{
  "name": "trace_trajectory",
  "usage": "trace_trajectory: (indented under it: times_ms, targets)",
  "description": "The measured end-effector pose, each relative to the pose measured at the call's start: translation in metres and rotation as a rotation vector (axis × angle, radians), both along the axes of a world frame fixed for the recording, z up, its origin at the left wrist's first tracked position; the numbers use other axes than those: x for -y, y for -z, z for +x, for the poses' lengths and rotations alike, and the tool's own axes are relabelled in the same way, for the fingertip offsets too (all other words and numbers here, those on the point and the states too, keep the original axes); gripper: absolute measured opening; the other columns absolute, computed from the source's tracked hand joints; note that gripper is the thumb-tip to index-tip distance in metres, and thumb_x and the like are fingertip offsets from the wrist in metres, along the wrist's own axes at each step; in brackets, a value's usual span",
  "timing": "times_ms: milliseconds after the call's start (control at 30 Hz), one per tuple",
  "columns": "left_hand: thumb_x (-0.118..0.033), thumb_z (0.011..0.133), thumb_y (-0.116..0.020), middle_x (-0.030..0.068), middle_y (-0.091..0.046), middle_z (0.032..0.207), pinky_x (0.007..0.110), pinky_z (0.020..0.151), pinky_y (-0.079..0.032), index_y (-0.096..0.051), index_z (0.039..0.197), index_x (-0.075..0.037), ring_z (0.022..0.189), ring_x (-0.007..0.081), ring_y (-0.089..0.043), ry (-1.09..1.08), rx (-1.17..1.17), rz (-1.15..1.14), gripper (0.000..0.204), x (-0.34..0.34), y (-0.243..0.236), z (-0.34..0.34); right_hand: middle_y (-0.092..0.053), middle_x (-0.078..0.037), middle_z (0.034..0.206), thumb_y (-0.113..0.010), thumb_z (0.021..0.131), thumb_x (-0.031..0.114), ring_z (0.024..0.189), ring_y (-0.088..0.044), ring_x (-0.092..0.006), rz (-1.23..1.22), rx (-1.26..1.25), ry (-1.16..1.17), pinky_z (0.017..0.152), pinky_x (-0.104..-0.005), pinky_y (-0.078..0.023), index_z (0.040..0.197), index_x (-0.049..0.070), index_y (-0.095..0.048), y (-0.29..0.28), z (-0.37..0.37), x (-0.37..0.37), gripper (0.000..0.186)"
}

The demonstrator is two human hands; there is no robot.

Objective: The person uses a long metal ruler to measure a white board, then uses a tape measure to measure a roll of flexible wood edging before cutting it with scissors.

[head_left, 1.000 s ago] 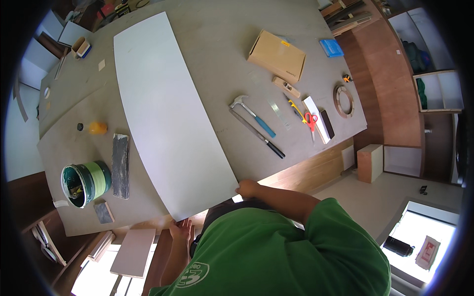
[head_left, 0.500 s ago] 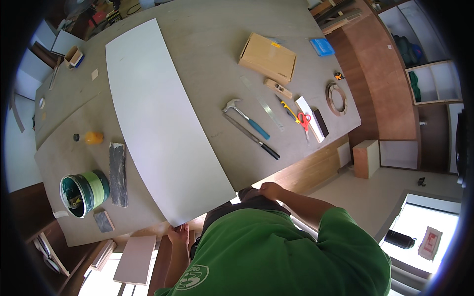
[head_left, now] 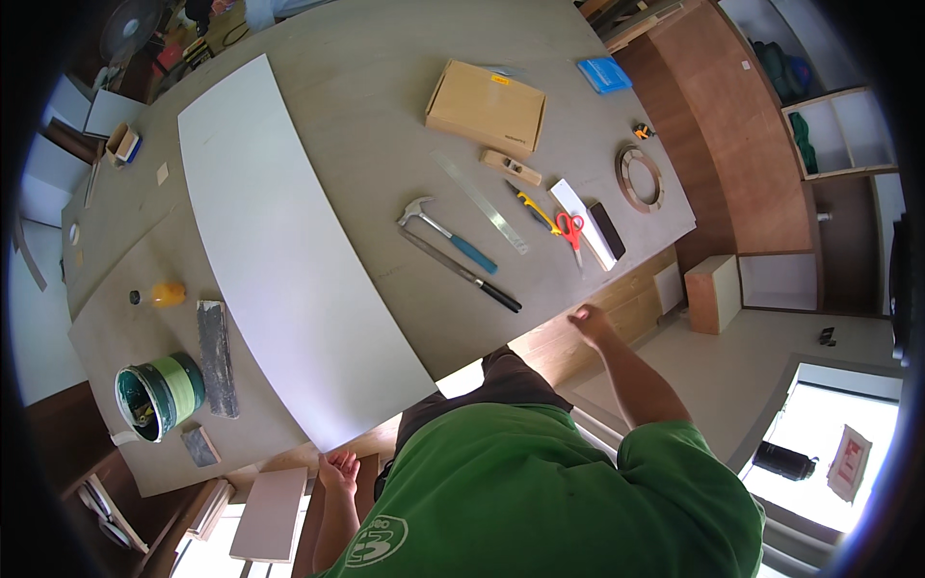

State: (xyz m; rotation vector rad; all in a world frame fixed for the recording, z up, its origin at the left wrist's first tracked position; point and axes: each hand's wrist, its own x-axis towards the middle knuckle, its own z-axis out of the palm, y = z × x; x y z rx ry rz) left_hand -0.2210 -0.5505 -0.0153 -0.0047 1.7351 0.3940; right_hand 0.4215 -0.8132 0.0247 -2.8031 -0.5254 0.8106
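A long white board (head_left: 289, 250) lies across the worktable, its near end reaching the front edge. Just below that end's left corner is my left hand (head_left: 339, 472), palm turned up, fingers loosely bent and apart, with nothing visible in it. My right hand (head_left: 590, 328) hangs in front of the table's right edge with curled fingers and no object showing. Closest to it on the table are red-handled scissors (head_left: 570, 231), a white strip (head_left: 584, 223) and a dark block (head_left: 605, 229). A claw hammer (head_left: 453, 236) and a black-handled file (head_left: 462, 268) lie right of the board.
Left of the board stand a green bucket (head_left: 162, 395), a grey bar (head_left: 218, 356) and a bottle of yellow liquid (head_left: 166, 294). A cardboard box (head_left: 487, 106), wooden plane (head_left: 511, 166), steel ruler (head_left: 480, 204), yellow cutter (head_left: 532, 206) and wooden ring (head_left: 625, 178) occupy the right.
My right hand has moved away from my body, rightward and up toward the table's right edge. My left hand has dropped slightly from the board's corner. The view has shifted.
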Motion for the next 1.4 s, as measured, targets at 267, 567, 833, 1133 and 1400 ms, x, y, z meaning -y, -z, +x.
trace_trajectory:
  times_ms: [267, 567, 833, 1133, 1400]
  targets:
    - [-0.006, 0.085, -0.058, 0.0057, -0.058, 0.084, 0.036, 0.068, -0.051, -0.050, 0.115, -0.007, 0.070, 0.0194, -0.060, 0.447, -0.081, -0.018, 0.032, 0.077, 0.008, 0.017, -0.054, -0.022, 0.128, -0.085, 0.067, 0.045, 0.117, -0.054, -0.0368, 0.017, 0.175, 0.061, 0.098, -0.0445, -0.047, 0.135, 0.008, -0.049, -0.020, 0.171, 0.001, 0.085]
    - [-0.001, 0.087, -0.062, 0.0114, -0.063, 0.103, 0.030, 0.070, -0.052, -0.048, 0.130, -0.005, 0.082, 0.0188, -0.064, 0.935, -0.057, 0.069, 0.045, 0.201, -0.032, 0.187, -0.034, -0.020, 0.143, -0.088, 0.063, 0.044, 0.133, -0.035, -0.0384, -0.191, -0.008, -0.131, 0.108, -0.0508, -0.035, 0.157, 0.022, 0.002, -0.010, 0.214, -0.035, 0.132]
    - [-0.007, 0.093, -0.062, 0.0110, -0.065, 0.102, 0.026, 0.069, -0.048, -0.047, 0.130, -0.003, 0.085, 0.0172, -0.064, 0.796, -0.172, 0.133, 0.040, 0.206, -0.051, 0.239, -0.035, -0.019, 0.131, -0.082, 0.063, 0.032, 0.120, -0.043, -0.0383, 0.018, 0.035, -0.088, 0.103, -0.0480, -0.039, 0.157, 0.021, -0.001, 0.017, 0.215, -0.020, 0.124]
    - [-0.001, 0.090, -0.060, 0.0125, -0.065, 0.097, 0.029, 0.071, -0.053, -0.052, 0.123, 0.002, 0.082, 0.0181, -0.065, 0.904, -0.097, 0.373, 0.034, 0.211, -0.033, 0.263, -0.035, -0.020, 0.131, -0.079, 0.066, 0.021, 0.122, -0.045, -0.0417, -0.062, -0.028, -0.154, 0.102, -0.0500, -0.042, 0.156, 0.028, 0.000, -0.008, 0.213, -0.036, 0.120]
    - [-0.006, 0.091, -0.059, 0.0112, -0.069, 0.088, 0.028, 0.076, -0.054, -0.059, 0.113, 0.004, 0.083, 0.0171, -0.067, 1.109, -0.075, 0.709, 0.024, 0.133, -0.041, 0.327, -0.038, -0.022, 0.126, -0.076, 0.065, 0.018, 0.120, -0.044, -0.0427, 0.215, -0.091, -0.147, 0.104, -0.0455, -0.042, 0.157, 0.024, -0.002, -0.025, 0.228, -0.018, 0.118]
